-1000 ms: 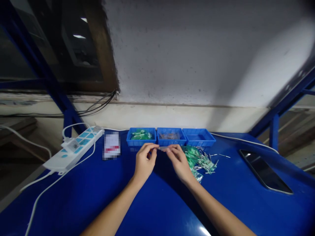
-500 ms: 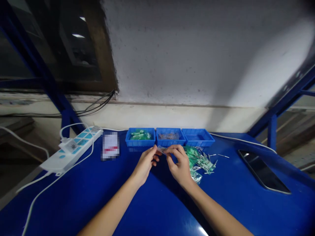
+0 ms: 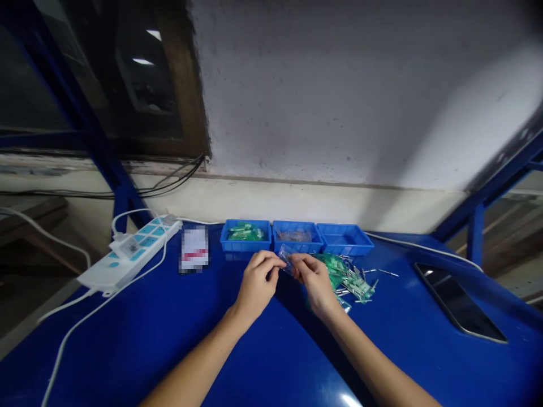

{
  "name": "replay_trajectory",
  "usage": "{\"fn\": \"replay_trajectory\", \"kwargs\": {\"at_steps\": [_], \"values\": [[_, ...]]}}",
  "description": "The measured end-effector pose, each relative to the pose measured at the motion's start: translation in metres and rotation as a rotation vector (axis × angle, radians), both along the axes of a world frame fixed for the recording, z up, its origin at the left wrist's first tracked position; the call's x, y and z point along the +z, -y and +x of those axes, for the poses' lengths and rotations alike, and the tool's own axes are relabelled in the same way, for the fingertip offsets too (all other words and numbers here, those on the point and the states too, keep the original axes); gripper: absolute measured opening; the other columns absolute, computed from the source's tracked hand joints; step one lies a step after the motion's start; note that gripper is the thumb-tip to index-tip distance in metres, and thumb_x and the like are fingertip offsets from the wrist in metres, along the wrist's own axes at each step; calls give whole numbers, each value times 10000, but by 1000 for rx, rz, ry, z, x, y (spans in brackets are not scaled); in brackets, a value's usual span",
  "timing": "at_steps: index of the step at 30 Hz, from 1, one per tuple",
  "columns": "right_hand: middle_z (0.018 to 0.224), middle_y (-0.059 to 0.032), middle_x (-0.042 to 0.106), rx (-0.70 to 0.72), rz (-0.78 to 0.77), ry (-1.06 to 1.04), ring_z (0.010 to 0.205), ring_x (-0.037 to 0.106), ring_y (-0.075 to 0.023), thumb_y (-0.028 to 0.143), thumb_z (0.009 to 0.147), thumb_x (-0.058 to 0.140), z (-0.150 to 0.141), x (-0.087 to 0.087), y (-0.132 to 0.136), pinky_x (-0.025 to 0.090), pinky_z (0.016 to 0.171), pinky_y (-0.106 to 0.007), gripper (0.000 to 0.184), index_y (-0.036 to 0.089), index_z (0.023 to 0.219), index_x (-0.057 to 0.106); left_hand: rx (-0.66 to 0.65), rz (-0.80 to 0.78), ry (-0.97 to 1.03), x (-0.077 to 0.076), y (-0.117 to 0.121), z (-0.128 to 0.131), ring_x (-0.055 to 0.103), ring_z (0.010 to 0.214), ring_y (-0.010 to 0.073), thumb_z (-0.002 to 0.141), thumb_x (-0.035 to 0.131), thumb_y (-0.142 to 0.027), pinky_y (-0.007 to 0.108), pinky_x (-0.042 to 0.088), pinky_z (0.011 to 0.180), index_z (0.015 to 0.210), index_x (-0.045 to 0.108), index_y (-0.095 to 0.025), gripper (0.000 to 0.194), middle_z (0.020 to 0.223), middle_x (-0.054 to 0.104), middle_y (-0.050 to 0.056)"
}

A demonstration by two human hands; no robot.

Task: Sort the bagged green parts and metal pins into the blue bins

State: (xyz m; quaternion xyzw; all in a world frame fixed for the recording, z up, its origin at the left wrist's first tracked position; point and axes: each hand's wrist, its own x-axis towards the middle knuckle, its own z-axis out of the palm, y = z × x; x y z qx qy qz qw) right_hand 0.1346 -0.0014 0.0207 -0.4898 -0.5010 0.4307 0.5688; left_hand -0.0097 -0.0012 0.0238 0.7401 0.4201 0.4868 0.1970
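Observation:
A small clear plastic bag [image 3: 285, 258] is held up between my two hands over the blue table. My left hand [image 3: 257, 278] is closed in a pinch on its left edge. On its right side, my right hand [image 3: 313, 280] grips it between thumb and fingers. Whatever lies inside the bag is too small to make out. Close by my right hand spreads a pile of green packets and thin metal rods [image 3: 355, 281], partly hidden behind that hand.
Along the wall stand a blue bin of green packets [image 3: 246, 235], a blue bin of clear packets [image 3: 297, 237] and a bare blue bin [image 3: 345, 239]. A white power strip [image 3: 127, 257] and a blurred card [image 3: 194, 250] lie left, a phone [image 3: 460, 302] right.
The clear bag has turned and now shows more of its face between the hands. My left fingers opened somewhat half a second ago and are now pinched again. The view has shifted slightly.

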Motion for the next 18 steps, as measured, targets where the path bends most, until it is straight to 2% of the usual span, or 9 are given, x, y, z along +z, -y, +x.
{"fn": "replay_trajectory", "kwargs": {"at_steps": [3, 6, 8, 10, 12, 15, 16, 18], "values": [[714, -27, 597, -59, 170, 220, 624, 517, -145, 377, 808, 557, -1, 1, 3, 413, 594, -268, 240, 169, 864, 662, -59, -203, 121, 0, -1, 0, 585, 834, 161, 830, 513, -238, 258, 444, 711, 887, 656, -200, 158, 885, 635, 41], [798, -41, 583, -48, 372, 438, 696, 530, -157, 284, 837, 520, -2, 3, 8, 435, 649, -286, 192, 205, 928, 670, -106, -462, 365, -1, -6, -1, 579, 704, 138, 844, 496, -410, 225, 411, 588, 842, 634, -169, 278, 778, 639, 29], [841, -47, 563, -16, 454, 493, 753, 537, -164, 223, 835, 496, -3, 3, 11, 447, 694, -296, 200, 222, 940, 667, -129, -561, 482, -1, -9, -2, 561, 651, 120, 830, 499, -463, 206, 378, 538, 804, 623, -157, 332, 747, 625, 24], [900, -59, 538, 3, 479, 501, 837, 537, -177, 166, 812, 473, -3, 1, 10, 448, 753, -313, 240, 226, 934, 671, -149, -606, 511, -1, -11, -3, 554, 631, 110, 805, 545, -438, 194, 365, 522, 848, 628, -153, 300, 752, 624, 25], [952, -71, 508, -3, 417, 469, 905, 523, -194, 140, 773, 468, -1, -2, 7, 447, 764, -322, 255, 219, 885, 683, -133, -574, 465, -2, -13, -3, 561, 637, 113, 791, 577, -365, 200, 390, 547, 898, 629, -146, 249, 751, 630, 29], [985, -77, 497, 12, 164, 276, 940, 512, -215, 199, 727, 533, 1, -5, -1, 457, 713, -308, 152, 193, 759, 681, -17, -339, 278, -7, -11, -4, 567, 657, 121, 790, 568, -251, 227, 430, 607, 867, 633, -151, 142, 764, 638, 30], [956, -73, 513, 58, 67, 162, 906, 524, -210, 243, 727, 553, 2, -5, -3, 457, 688, -300, 130, 185, 733, 668, 10, -241, 196, -9, -10, -4, 565, 661, 121, 795, 555, -221, 232, 437, 618, 854, 637, -160, 118, 780, 637, 29], [827, -53, 546, 197, -97, -85, 766, 547, -180, 351, 750, 554, 0, -3, -4, 443, 611, -276, 202, 172, 695, 629, 14, -74, 43, -11, -7, -4, 570, 699, 124, 806, 526, -168, 240, 451, 650, 848, 646, -180, 127, 826, 630, 28]]}}
